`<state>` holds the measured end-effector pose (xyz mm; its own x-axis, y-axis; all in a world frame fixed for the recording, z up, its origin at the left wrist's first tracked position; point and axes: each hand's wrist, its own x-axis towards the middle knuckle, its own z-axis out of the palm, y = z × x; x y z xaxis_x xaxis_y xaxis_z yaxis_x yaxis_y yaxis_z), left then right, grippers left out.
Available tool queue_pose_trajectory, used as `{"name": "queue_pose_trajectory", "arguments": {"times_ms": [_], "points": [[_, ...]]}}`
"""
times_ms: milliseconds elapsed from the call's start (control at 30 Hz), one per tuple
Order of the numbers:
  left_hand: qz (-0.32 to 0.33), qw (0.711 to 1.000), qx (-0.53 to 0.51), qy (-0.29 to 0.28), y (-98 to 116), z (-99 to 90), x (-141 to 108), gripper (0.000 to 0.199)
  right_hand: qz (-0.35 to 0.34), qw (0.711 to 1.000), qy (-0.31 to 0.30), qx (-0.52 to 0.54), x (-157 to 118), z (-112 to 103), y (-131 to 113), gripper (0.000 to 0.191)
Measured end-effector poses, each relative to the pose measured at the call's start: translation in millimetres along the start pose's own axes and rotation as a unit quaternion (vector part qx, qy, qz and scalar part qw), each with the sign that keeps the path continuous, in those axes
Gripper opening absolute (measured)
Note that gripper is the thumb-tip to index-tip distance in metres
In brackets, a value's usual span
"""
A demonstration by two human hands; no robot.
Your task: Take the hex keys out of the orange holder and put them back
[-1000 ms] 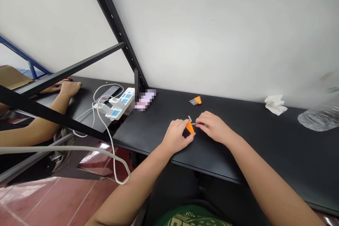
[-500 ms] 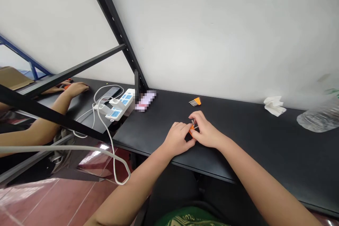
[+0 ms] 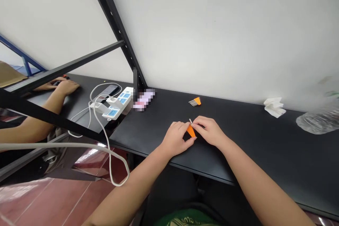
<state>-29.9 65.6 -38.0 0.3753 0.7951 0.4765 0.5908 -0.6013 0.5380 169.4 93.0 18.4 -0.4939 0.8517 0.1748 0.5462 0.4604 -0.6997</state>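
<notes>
My left hand (image 3: 177, 138) is closed around the edge of a small orange plastic holder (image 3: 191, 131), held low over the black table. My right hand (image 3: 208, 131) pinches at the holder's upper end, where a thin metal rod (image 3: 190, 121), apparently a hex key, sticks up. The fingertips cover most of that rod, so its full shape is hidden. Farther back on the table lies a second orange holder (image 3: 197, 101) with several silver rods fanned out to the left.
A white power strip (image 3: 120, 104) with plugs and looping cables lies left, beside a phone (image 3: 108, 91). Black metal framing (image 3: 116, 24) rises there. Crumpled tissue (image 3: 274, 107) and a clear plastic bag (image 3: 319, 120) are on the right. Another person's arm (image 3: 57, 102) rests at far left.
My right fingers have shifted from around the holder to its upper end, exposing more orange. The rod poking out to the right no longer shows. The other person's hand has moved slightly left.
</notes>
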Motion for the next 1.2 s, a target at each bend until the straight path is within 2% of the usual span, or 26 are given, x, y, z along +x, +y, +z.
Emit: {"name": "queue_pose_trajectory", "arguments": {"times_ms": [133,233,400,567,733,867,1000,1100,1200], "points": [[-0.012,1.0,0.016,-0.001,-0.1,1.3,0.3,0.037,0.033,0.998,0.005,-0.044,0.7,1.0,-0.5,0.032],[-0.037,0.999,0.023,0.01,0.0,2.5,-0.7,0.043,0.067,0.994,-0.005,-0.086,-2.5,-14.8,12.4,0.03],[-0.074,0.997,-0.005,0.016,1.2,2.0,-0.1,0.041,0.149,0.955,-0.118,-0.226,-10.5,-42.3,37.8,0.015],[-0.078,0.996,-0.005,0.031,-0.5,3.1,0.8,0.041,0.186,0.931,-0.155,-0.273,-6.5,-35.8,30.3,0.009],[-0.086,0.996,-0.006,0.031,-1.2,3.2,-0.2,0.04,0.22,0.931,-0.165,-0.241,-1.9,-30.3,27.5,0.01],[-0.087,0.996,-0.006,0.031,-1.0,2.3,0.0,0.038,0.181,0.955,-0.119,-0.2,-4.6,-32.1,28.0,0.008],[-0.068,0.997,0.001,0.048,-2.8,2.7,-0.1,0.041,0.084,0.991,-0.063,-0.089,-7.0,-24.8,13.8,0.009],[-0.051,0.997,0.003,0.053,-3.7,2.9,-0.2,0.04,-0.004,0.995,-0.058,-0.077,-7.0,-15.4,1.7,0.011],[-0.038,0.998,0.001,0.043,-2.9,2.3,-0.2,0.036,-0.036,0.995,-0.051,-0.071,-7.2,-11.6,-2.8,0.016]]}}
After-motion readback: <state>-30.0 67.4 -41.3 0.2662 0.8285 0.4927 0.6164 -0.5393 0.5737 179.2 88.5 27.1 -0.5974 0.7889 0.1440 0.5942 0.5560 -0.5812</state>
